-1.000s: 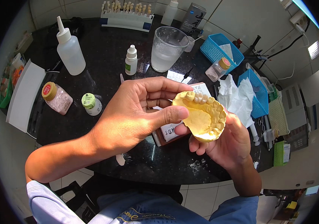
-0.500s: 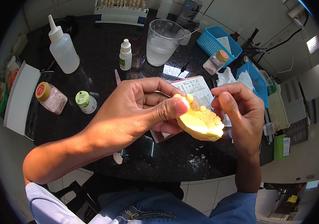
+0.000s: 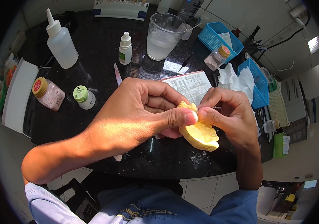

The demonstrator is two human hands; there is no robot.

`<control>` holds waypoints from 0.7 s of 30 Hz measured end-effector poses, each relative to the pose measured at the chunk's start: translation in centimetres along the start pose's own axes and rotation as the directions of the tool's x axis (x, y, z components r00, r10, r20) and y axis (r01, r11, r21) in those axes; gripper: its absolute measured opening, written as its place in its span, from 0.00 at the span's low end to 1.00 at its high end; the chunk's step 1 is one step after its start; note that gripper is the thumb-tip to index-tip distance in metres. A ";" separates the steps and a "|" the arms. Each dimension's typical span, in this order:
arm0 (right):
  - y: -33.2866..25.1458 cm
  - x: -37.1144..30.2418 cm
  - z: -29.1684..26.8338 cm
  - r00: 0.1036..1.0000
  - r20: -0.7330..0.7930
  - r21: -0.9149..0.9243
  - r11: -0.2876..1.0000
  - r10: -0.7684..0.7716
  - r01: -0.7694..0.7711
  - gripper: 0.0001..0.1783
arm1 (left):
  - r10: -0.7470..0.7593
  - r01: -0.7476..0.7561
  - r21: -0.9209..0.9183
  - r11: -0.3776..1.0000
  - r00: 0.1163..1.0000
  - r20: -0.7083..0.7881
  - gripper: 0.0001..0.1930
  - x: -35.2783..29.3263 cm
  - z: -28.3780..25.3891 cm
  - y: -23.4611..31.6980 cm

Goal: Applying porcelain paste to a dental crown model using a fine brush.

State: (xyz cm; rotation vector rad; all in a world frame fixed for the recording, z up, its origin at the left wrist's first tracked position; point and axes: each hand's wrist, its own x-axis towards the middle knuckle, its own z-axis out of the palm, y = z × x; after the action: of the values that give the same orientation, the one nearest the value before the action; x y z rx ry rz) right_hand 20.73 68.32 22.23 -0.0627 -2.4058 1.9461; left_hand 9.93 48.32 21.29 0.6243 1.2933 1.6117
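My left hand [image 3: 144, 115] grips a yellow plaster dental cast [image 3: 198, 137] by its left end, thumb on top and fingers behind and under it. The cast is tilted, and its row of teeth curves along the far and right side. My right hand [image 3: 226, 115] reaches the cast from the right. Its thumb and index fingertip pinch together at the teeth, close to my left thumb. Whatever is between those fingertips is hidden. Beneath the hands lies a printed booklet or pad [image 3: 193, 86], partly covered.
On the black table [image 3: 103, 127] stand a glass jug of cloudy liquid [image 3: 161, 43], a squeeze bottle [image 3: 62, 48], a dropper bottle [image 3: 125, 52], a green-capped jar [image 3: 85, 98] and a gold-capped powder jar [image 3: 49, 95]. Right are blue baskets [image 3: 219, 37] and crumpled tissue [image 3: 236, 80].
My right hand has moved left onto the cast, its thumb and index finger now pinching at the teeth. The cast has shifted slightly downward, and a translucent piece seen on it is now covered.
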 end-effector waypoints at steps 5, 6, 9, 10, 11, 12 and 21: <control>-0.8 -0.2 0.0 0.998 -0.033 -0.137 0.989 -0.056 0.051 0.06 | 0.077 -0.078 0.020 0.997 0.997 0.016 0.24 0.0 -0.1 0.1; -0.9 -0.2 0.2 0.995 -0.075 -0.127 0.990 -0.065 0.056 0.09 | 0.134 -0.135 0.037 0.990 0.991 0.025 0.24 0.0 -0.1 0.1; -0.5 -0.2 -0.1 0.993 -0.107 -0.003 0.999 -0.050 0.050 0.15 | 0.237 -0.235 0.063 0.970 0.971 -0.025 0.26 0.1 -0.1 -0.1; -0.5 -0.3 -0.3 0.996 -0.090 0.108 0.994 -0.014 0.024 0.19 | 0.255 -0.253 0.081 0.964 0.967 -0.020 0.24 0.1 -0.1 0.0; -1.1 -0.4 -0.3 0.995 -0.096 0.106 0.994 -0.029 0.039 0.19 | 0.264 -0.262 0.093 0.961 0.964 -0.013 0.24 0.2 -0.1 0.0; -1.7 -0.6 -0.1 0.992 0.016 0.268 0.956 0.124 -0.124 0.22 | 0.304 -0.300 0.090 0.950 0.952 -0.033 0.23 0.2 -0.1 -0.2; 0.0 -0.7 1.7 0.993 0.034 0.323 0.939 0.111 -0.116 0.22 | 0.281 -0.262 0.205 0.943 0.957 -0.070 0.27 -0.1 0.7 -0.2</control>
State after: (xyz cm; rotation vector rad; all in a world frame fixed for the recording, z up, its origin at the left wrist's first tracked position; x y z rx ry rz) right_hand 21.29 66.64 21.82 -0.1783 -2.0970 2.3749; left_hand 10.60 48.56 21.28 0.8854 1.5017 1.7697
